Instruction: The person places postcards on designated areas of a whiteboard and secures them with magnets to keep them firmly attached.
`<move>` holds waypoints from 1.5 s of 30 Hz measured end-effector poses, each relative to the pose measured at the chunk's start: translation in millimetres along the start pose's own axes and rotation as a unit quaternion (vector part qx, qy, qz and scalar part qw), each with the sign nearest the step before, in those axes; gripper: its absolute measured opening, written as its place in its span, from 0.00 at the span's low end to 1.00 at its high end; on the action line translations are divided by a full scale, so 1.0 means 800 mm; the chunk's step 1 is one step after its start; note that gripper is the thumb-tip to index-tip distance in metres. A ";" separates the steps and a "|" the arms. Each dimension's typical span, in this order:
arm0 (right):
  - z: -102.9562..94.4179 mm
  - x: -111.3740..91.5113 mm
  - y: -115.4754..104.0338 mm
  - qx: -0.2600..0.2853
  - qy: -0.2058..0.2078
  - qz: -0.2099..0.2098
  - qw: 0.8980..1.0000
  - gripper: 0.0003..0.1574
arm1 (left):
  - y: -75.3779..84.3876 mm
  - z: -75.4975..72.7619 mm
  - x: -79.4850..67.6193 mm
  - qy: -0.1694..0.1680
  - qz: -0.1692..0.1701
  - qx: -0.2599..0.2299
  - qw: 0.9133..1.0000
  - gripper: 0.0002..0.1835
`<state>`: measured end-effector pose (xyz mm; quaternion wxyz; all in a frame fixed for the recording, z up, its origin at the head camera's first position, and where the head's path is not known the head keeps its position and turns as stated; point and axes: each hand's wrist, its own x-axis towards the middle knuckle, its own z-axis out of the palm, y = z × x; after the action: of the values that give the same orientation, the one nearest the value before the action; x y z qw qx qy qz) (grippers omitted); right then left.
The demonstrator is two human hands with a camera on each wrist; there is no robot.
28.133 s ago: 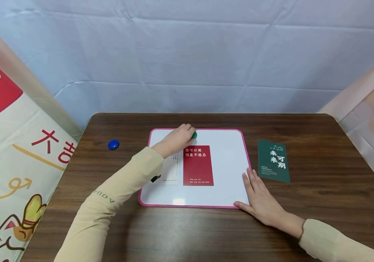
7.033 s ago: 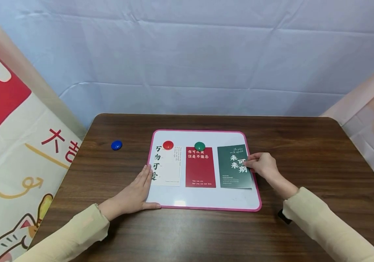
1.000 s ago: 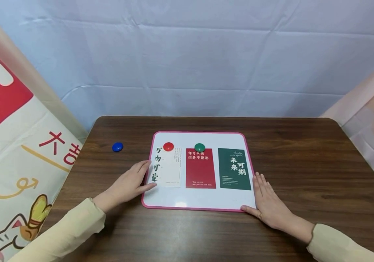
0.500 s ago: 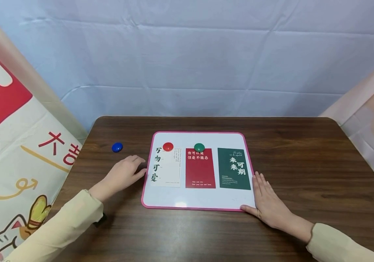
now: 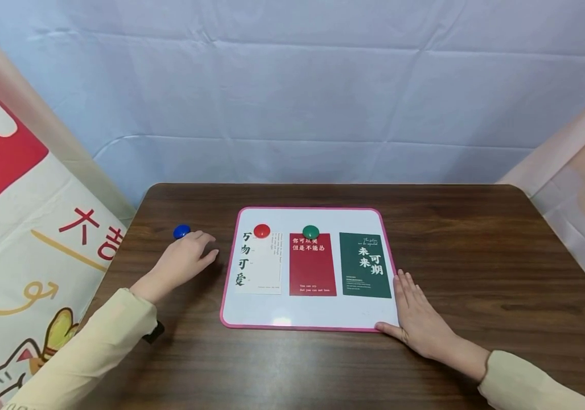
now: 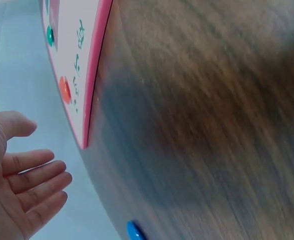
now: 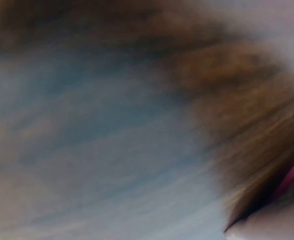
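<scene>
My left hand (image 5: 182,259) hovers over the table between a blue round magnet (image 5: 182,231) and the pink-edged whiteboard (image 5: 313,314). It holds nothing; the left wrist view shows its fingers loosely bent, apart from the blue magnet (image 6: 135,232). On the board's lower right edge rests my right hand (image 5: 417,316), fingers extended. Three cards lie side by side on the board: a white card (image 5: 266,276) with a red magnet (image 5: 262,230) at its top, a red card (image 5: 313,270) with a green magnet (image 5: 310,232) at its top, and a dark green card (image 5: 351,265) without a magnet.
The dark wood table (image 5: 456,228) extends around the board on all sides. Behind it hangs a pale blue cloth (image 5: 303,102), and a printed cloth (image 5: 41,228) with drawings hangs at the left. The right wrist view is mostly blurred tabletop.
Over the last second my left hand has left the board's left edge and moved left, close to the blue magnet. Since 7 seconds ago, my right hand has let go of the green card.
</scene>
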<state>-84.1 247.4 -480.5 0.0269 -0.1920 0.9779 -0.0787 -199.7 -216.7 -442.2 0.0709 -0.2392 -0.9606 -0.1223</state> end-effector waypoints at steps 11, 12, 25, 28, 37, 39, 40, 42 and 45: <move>0.000 -0.002 0.000 -0.005 -0.001 0.001 1.000 0.63 | -0.015 -0.006 0.009 -0.006 -0.032 -0.003 0.999 0.15; 0.000 -0.002 0.000 -0.006 -0.001 0.001 1.000 0.63 | -0.016 -0.006 0.010 -0.005 -0.035 -0.004 0.999 0.15; -0.001 -0.001 0.000 -0.006 0.000 0.001 1.000 0.63 | -0.038 -0.003 0.018 -0.008 -0.063 -0.014 0.998 0.17; -0.001 -0.001 -0.001 -0.006 -0.002 0.003 1.000 0.63 | -0.044 -0.002 0.020 -0.008 -0.071 -0.019 0.997 0.17; 0.000 -0.001 -0.001 -0.003 0.010 -0.003 1.000 0.63 | -0.063 0.000 0.024 -0.023 -0.107 -0.029 0.994 0.18; 0.001 -0.001 -0.001 -0.006 0.019 -0.008 1.000 0.63 | -0.066 0.001 0.025 -0.025 -0.114 -0.029 0.993 0.19; 0.002 -0.001 -0.001 -0.007 0.023 -0.010 1.000 0.63 | -0.067 0.001 0.025 -0.027 -0.116 -0.029 0.992 0.19; 0.003 0.000 -0.001 -0.009 0.030 -0.014 0.999 0.63 | -0.069 0.002 0.025 -0.029 -0.122 -0.029 0.992 0.19; 0.003 0.000 -0.001 -0.007 0.028 -0.012 1.000 0.63 | -0.073 0.003 0.025 -0.033 -0.128 -0.027 0.991 0.19</move>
<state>-83.4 246.2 -482.8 -0.0032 -0.2016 0.9764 -0.0776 -244.9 -257.0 -452.0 0.0164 -0.1195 -0.9815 -0.1487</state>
